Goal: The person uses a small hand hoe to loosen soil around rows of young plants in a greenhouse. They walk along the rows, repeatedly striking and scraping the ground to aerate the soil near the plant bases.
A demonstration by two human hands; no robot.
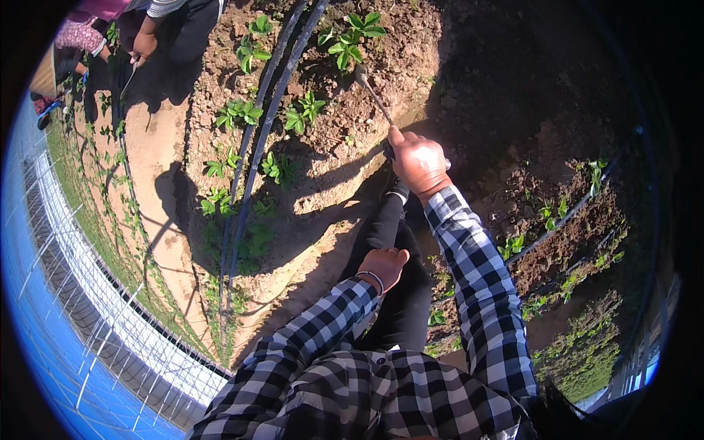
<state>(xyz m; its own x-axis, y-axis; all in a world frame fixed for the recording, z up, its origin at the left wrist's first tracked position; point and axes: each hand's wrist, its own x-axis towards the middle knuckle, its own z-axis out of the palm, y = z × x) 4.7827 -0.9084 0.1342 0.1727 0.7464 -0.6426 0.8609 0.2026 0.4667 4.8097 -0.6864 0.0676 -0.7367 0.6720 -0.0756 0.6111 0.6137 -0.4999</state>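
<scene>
My right hand (pixel 419 159) grips the handle of a small metal hand tool (pixel 375 94) with a thin shank. Its small head (pixel 361 73) touches or hangs just over the soil, below a leafy green seedling (pixel 347 41) at the top of the bed. The exact shape of that head is hard to tell. My left hand (pixel 385 266), with a bangle at the wrist, rests by my dark trouser leg with its fingers curled and nothing visible in it. More young plants (pixel 304 113) grow in the crumbly soil to the left of the tool.
Two dark drip hoses (pixel 273 99) run along the planted bed. At top left a co-worker's hand (pixel 144 46) holds a thin tool; another person is beyond. A second bed with a hose (pixel 555 226) lies at right. Wire mesh (pixel 110 330) stands at lower left.
</scene>
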